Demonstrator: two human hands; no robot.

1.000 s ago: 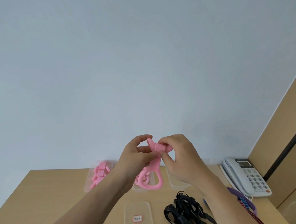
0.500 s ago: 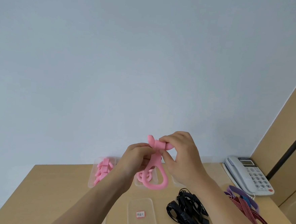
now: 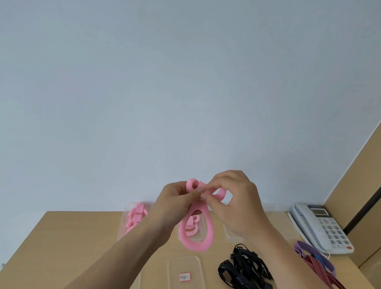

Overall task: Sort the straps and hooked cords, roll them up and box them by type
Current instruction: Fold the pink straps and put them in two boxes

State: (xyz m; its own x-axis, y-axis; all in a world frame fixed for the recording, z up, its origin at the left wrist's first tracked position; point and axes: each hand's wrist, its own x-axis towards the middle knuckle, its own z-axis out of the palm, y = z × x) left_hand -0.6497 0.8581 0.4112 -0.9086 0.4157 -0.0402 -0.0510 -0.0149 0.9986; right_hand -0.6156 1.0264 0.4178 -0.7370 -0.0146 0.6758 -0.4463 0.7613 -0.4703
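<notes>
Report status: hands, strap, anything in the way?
Both hands, left and right, pinching pink strap above table. Loop hanging. Nothing blocking.

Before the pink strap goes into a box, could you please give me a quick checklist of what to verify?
1. Both hands grip the strap: left hand and right hand pinch the pink strap at its top. Ok.
2. Strap fully rolled: a long loop hangs loose. Not ok.
3. Matching box ready: the clear box on the table holds pink rolls. Ok.
4. Room left in that box: partly hidden by the forearm. Cannot tell.
5. Other types kept apart: black cords and striped red strap lie separately. Ok.
</notes>
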